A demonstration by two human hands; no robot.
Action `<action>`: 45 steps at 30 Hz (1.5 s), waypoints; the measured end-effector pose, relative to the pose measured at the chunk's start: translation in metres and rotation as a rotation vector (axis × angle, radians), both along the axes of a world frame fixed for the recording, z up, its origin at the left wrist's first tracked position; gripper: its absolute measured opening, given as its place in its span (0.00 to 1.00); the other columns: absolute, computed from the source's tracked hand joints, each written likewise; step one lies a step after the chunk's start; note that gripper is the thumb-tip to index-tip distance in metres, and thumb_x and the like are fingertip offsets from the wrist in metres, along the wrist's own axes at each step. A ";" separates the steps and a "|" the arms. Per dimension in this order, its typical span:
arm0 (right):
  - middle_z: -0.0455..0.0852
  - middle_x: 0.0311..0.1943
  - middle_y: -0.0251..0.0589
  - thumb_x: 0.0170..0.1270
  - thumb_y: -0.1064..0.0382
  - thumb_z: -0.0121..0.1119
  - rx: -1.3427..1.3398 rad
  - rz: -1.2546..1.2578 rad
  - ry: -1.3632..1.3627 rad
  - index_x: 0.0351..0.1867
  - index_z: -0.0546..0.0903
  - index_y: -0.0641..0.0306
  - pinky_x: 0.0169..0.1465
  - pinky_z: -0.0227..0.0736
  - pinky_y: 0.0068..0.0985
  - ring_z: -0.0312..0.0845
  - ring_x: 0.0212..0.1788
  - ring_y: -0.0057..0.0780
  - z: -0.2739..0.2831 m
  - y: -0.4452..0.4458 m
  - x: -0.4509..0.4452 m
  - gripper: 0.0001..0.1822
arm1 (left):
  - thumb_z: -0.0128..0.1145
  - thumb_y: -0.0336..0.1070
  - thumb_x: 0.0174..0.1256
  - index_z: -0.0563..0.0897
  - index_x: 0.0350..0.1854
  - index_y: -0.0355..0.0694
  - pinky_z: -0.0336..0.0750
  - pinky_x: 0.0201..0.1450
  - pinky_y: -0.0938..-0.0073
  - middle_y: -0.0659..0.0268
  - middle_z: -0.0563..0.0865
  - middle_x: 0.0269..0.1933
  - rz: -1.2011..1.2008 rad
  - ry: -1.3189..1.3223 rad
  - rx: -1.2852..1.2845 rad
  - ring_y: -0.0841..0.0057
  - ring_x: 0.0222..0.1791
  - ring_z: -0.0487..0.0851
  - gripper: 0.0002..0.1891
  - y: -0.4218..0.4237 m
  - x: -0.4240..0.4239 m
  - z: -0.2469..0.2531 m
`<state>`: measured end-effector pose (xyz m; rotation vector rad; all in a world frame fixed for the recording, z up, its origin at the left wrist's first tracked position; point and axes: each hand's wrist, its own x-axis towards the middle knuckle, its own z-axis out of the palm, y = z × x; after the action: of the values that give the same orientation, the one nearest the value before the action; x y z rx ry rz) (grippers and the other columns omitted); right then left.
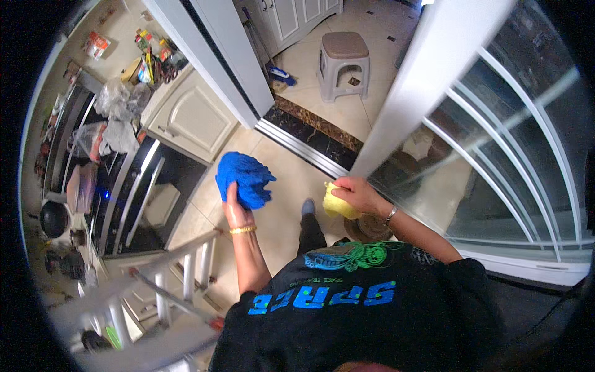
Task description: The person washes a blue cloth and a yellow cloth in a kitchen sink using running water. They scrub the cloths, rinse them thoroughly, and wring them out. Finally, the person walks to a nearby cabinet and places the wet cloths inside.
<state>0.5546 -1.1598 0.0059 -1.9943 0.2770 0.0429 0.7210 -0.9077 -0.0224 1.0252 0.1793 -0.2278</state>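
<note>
A bunched blue cloth [242,179] is gripped in my left hand [238,211], the thumb pressed along its near side. My right hand [361,194] holds a yellow cloth or sponge [338,202]; its exact kind is hard to tell. Both hands are raised before my body, apart from each other. Below them lies the beige tiled floor [283,195]. Nearest to my right hand is a sliding door's white frame [395,93] with a glass panel [502,153].
A metal ladder [188,274] stands close on my left. Beyond it are a black oven [153,200] and a counter [155,104] with plastic bags [118,100]. A door track [302,149] crosses the floor ahead. A plastic stool [345,65] and a broom [279,74] are past it.
</note>
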 end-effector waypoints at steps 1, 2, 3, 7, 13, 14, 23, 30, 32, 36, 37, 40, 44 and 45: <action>0.79 0.24 0.50 0.56 0.52 0.55 -0.003 -0.003 0.008 0.31 0.78 0.66 0.33 0.69 0.31 0.76 0.27 0.36 -0.011 -0.002 0.023 0.16 | 0.58 0.36 0.56 0.72 0.54 0.32 0.71 0.52 0.67 0.60 0.79 0.49 -0.046 -0.011 -0.021 0.69 0.47 0.77 0.24 0.000 0.015 -0.003; 0.79 0.25 0.50 0.54 0.52 0.56 -0.079 0.013 0.001 0.29 0.75 0.66 0.33 0.68 0.35 0.76 0.28 0.44 -0.034 -0.005 0.050 0.16 | 0.57 0.37 0.57 0.70 0.56 0.32 0.70 0.54 0.65 0.58 0.78 0.50 -0.084 -0.007 0.023 0.67 0.49 0.76 0.25 -0.001 0.027 0.002; 0.79 0.26 0.51 0.54 0.52 0.57 -0.073 0.019 -0.039 0.29 0.75 0.66 0.33 0.68 0.35 0.76 0.29 0.45 -0.038 -0.003 0.075 0.16 | 0.55 0.38 0.58 0.68 0.57 0.31 0.69 0.56 0.63 0.56 0.77 0.52 -0.107 -0.010 0.070 0.64 0.51 0.76 0.26 0.002 0.039 0.012; 0.79 0.30 0.54 0.53 0.50 0.59 -0.088 0.129 -0.070 0.35 0.74 0.65 0.37 0.69 0.38 0.76 0.35 0.48 -0.019 0.004 0.168 0.19 | 0.57 0.36 0.56 0.70 0.56 0.32 0.71 0.53 0.66 0.56 0.78 0.51 -0.307 -0.017 0.080 0.66 0.49 0.77 0.25 0.004 0.085 0.045; 0.79 0.44 0.55 0.48 0.47 0.65 -0.187 0.161 -0.276 0.53 0.69 0.69 0.49 0.71 0.35 0.77 0.46 0.46 -0.003 -0.010 0.252 0.36 | 0.65 0.32 0.49 0.72 0.52 0.31 0.76 0.46 0.71 0.57 0.82 0.43 -0.575 -0.012 0.202 0.70 0.40 0.82 0.26 -0.031 0.154 0.069; 0.79 0.45 0.54 0.45 0.52 0.67 -0.036 0.133 -0.323 0.53 0.70 0.68 0.50 0.70 0.33 0.77 0.46 0.42 0.001 -0.013 0.260 0.35 | 0.65 0.31 0.49 0.72 0.52 0.30 0.76 0.46 0.71 0.58 0.82 0.44 -0.639 -0.027 0.230 0.71 0.40 0.81 0.27 -0.041 0.165 0.073; 0.84 0.33 0.45 0.47 0.61 0.64 0.080 0.084 -0.034 0.39 0.78 0.68 0.43 0.72 0.29 0.78 0.35 0.27 -0.026 -0.136 0.360 0.18 | 0.66 0.32 0.51 0.72 0.52 0.34 0.75 0.44 0.76 0.62 0.81 0.43 -0.926 -0.249 0.209 0.77 0.40 0.80 0.26 -0.200 0.280 0.077; 0.84 0.40 0.45 0.50 0.63 0.65 0.111 -0.154 -0.177 0.45 0.78 0.68 0.49 0.71 0.29 0.78 0.43 0.29 -0.011 -0.263 0.407 0.20 | 0.63 0.34 0.55 0.76 0.47 0.36 0.74 0.45 0.77 0.65 0.81 0.41 -0.939 -0.080 0.247 0.79 0.39 0.78 0.18 -0.328 0.371 0.069; 0.83 0.41 0.47 0.50 0.63 0.65 0.155 -0.219 -0.027 0.45 0.78 0.67 0.51 0.70 0.31 0.78 0.43 0.31 -0.006 -0.291 0.421 0.20 | 0.63 0.34 0.55 0.76 0.46 0.36 0.74 0.44 0.78 0.66 0.81 0.40 -0.963 -0.168 0.267 0.80 0.37 0.78 0.17 -0.352 0.406 0.057; 0.84 0.39 0.46 0.49 0.67 0.64 0.110 -0.221 -0.063 0.47 0.77 0.67 0.50 0.71 0.30 0.78 0.43 0.33 0.003 -0.334 0.449 0.21 | 0.62 0.36 0.57 0.78 0.42 0.39 0.74 0.41 0.79 0.68 0.82 0.37 -0.927 -0.176 0.259 0.81 0.34 0.78 0.13 -0.402 0.468 0.064; 0.83 0.40 0.45 0.49 0.67 0.64 0.155 -0.253 -0.012 0.48 0.77 0.67 0.50 0.71 0.29 0.78 0.43 0.31 0.006 -0.342 0.457 0.22 | 0.61 0.37 0.57 0.78 0.42 0.39 0.73 0.41 0.79 0.68 0.82 0.37 -0.872 -0.135 0.225 0.80 0.34 0.78 0.13 -0.415 0.485 0.064; 0.82 0.42 0.42 0.50 0.69 0.62 0.268 -0.323 0.042 0.51 0.75 0.68 0.52 0.71 0.27 0.77 0.43 0.28 0.015 -0.375 0.491 0.23 | 0.61 0.38 0.57 0.79 0.39 0.40 0.73 0.41 0.78 0.68 0.83 0.35 -0.784 -0.107 0.210 0.80 0.34 0.79 0.11 -0.453 0.545 0.051; 0.80 0.44 0.39 0.50 0.75 0.57 0.532 -0.412 -0.182 0.54 0.72 0.68 0.52 0.71 0.26 0.76 0.44 0.26 0.000 -0.429 0.551 0.25 | 0.58 0.43 0.59 0.75 0.49 0.33 0.72 0.50 0.70 0.59 0.81 0.44 -0.530 -0.083 0.233 0.72 0.43 0.79 0.21 -0.522 0.638 0.054; 0.80 0.45 0.39 0.50 0.76 0.55 0.631 -0.451 -0.248 0.55 0.71 0.68 0.52 0.71 0.25 0.75 0.45 0.25 -0.010 -0.441 0.567 0.26 | 0.55 0.48 0.61 0.73 0.52 0.32 0.71 0.53 0.67 0.56 0.80 0.48 -0.635 -0.091 0.075 0.68 0.47 0.78 0.25 -0.537 0.667 0.048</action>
<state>1.1213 -1.6006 -0.0042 -1.2625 0.4784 -0.3600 1.3884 -1.4446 0.0260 1.1432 -0.2305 -0.7526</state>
